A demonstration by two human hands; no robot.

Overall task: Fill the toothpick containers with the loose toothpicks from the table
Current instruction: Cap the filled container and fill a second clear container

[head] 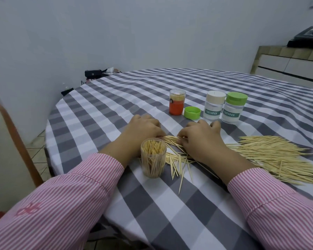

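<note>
Wooden toothpicks [271, 156] lie fanned over the desk [152, 204] at right, with a looser scatter by the open jar [153, 157], already well packed. Both hands press on a small bundle [172, 139] between them: the left hand [145, 129] and right hand [202, 139] have fingers curled over its ends, squaring it up. Risks, as I judge them: the jar stands just beside the left wrist and could be knocked over; a loose bundle may splay on lifting; the crowded jar may refuse more, while two lidded jars [222, 109] and an orange one [177, 102] wait beyond.
</note>
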